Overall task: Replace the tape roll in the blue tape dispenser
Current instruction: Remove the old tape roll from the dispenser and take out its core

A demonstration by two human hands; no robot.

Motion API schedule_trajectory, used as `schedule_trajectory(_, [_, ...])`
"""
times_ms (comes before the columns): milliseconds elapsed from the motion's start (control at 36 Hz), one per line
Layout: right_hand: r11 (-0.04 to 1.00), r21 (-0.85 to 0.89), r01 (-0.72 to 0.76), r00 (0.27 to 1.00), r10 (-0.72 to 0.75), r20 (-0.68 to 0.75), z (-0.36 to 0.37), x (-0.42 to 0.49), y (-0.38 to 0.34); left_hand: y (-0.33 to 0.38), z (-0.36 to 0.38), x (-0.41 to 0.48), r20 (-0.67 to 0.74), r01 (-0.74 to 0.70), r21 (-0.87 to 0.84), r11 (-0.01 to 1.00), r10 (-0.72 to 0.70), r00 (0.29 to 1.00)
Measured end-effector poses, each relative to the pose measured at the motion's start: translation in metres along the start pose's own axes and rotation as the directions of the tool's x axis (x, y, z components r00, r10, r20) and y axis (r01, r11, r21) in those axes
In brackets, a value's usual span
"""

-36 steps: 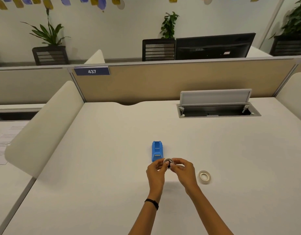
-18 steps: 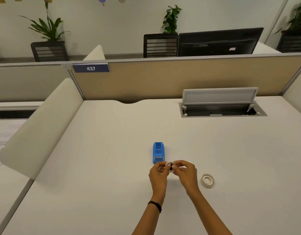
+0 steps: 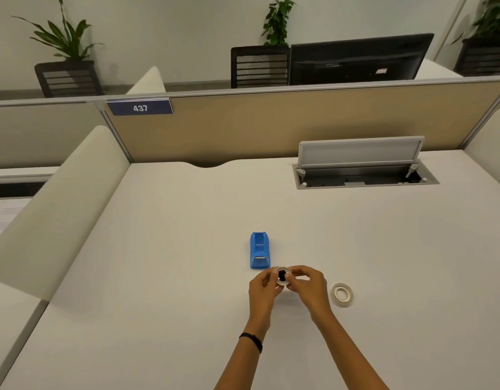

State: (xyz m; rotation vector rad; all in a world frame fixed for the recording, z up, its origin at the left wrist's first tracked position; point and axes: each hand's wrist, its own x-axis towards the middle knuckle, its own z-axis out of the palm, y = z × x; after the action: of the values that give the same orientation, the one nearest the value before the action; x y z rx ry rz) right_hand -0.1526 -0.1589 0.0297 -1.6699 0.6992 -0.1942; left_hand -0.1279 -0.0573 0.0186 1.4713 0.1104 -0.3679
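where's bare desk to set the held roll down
Bare desk lies left of the dispenser, and between it and the cable box. Busy spots: where both hands hold the roll, and at the spare roll.

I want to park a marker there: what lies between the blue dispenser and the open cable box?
Nothing: in the head view, only bare desk separates the blue dispenser from the cable box.

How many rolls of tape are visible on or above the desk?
2: one roll held between both hands near the blue dispenser, one roll lying flat on the desk, right of the hands.
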Motion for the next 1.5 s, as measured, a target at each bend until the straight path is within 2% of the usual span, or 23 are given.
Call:
schedule_trajectory(139, [1.0,-0.022,0.002,1.0,-0.002,0.014,-0.002,0.002,0.002,0.003,-0.001,-0.003,-0.006,0.009,-0.053,0.999,-0.01,1.0])
schedule_trajectory(333, [1.0,-0.01,-0.026,0.999,0.026,0.035,-0.005,0.002,0.002,0.001,-0.003,-0.001,-0.031,0.102,-0.135,0.986,-0.107,0.994])
schedule_trajectory(611, [0.999,-0.037,-0.011,0.991,0.015,0.132,-0.006,-0.002,0.002,0.0,-0.011,0.001,-0.034,0.134,-0.203,0.97,-0.144,0.989])
schedule_trajectory(944, [0.975,-0.222,0.024,0.988,0.01,0.154,0.001,-0.002,0.008,-0.007,-0.001,0.001,-0.069,0.307,-0.241,0.921,-0.332,0.941])
schedule_trajectory(1167, [0.982,-0.185,-0.025,0.978,0.062,0.198,0.001,0.001,0.011,-0.015,-0.004,0.004,-0.095,0.285,-0.21,0.935,-0.31,0.946])
schedule_trajectory(1361, [0.976,-0.214,-0.05,0.976,0.093,0.196,0.003,0.008,0.017,-0.018,-0.003,0.007,-0.05,0.264,-0.109,0.958,-0.271,0.961])
schedule_trajectory(1500, [0.976,-0.209,-0.063,0.96,0.116,0.255,0.001,0.009,0.018,-0.021,0.0,0.009,-0.091,0.255,-0.103,0.962,-0.264,0.96])
